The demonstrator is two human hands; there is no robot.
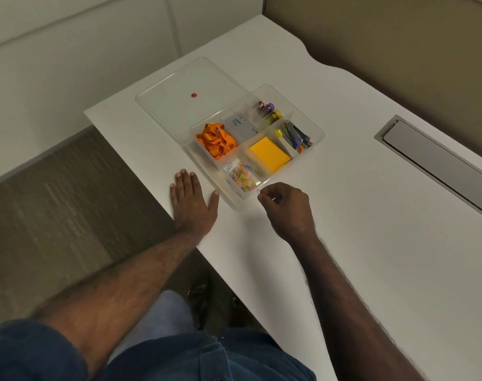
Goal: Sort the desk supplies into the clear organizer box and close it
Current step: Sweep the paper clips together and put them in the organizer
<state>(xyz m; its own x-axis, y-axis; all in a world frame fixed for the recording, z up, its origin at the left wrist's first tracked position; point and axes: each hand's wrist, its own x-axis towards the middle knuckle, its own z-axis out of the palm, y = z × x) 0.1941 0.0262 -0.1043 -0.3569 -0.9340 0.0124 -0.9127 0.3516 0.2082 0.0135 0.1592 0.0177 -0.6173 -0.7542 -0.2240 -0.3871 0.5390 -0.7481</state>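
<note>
While the left hand [193,200] lies flat and spread on the white desk [371,243], palm down and holding nothing, its thumb tip sits just beside the near corner of the clear organizer box [318,133]. The right hand [287,209] hovers at the box's near edge with its fingertips pinched together on a single small paper clip [258,192], the other fingers curled in.

The box stands open on the desk. Its clear lid [190,94] lies flat alongside the far-left side of the box, touching it, and bears a small red dot [193,95]. Inside, the nearest compartment holds a heap of coloured paper clips [244,177]. Next to it sits a pad of orange sticky notes [270,154]. The left compartment holds a bundle of orange ribbon [216,141], with a grey rectangular block [241,127] just behind it. At the far end lie a few markers [268,111] with purple and yellow caps. The right compartment holds a staple remover and similar small metal tools [296,136], too small to tell apart.

A grey cable hatch [432,160] is set into the desk well to the right.
</note>
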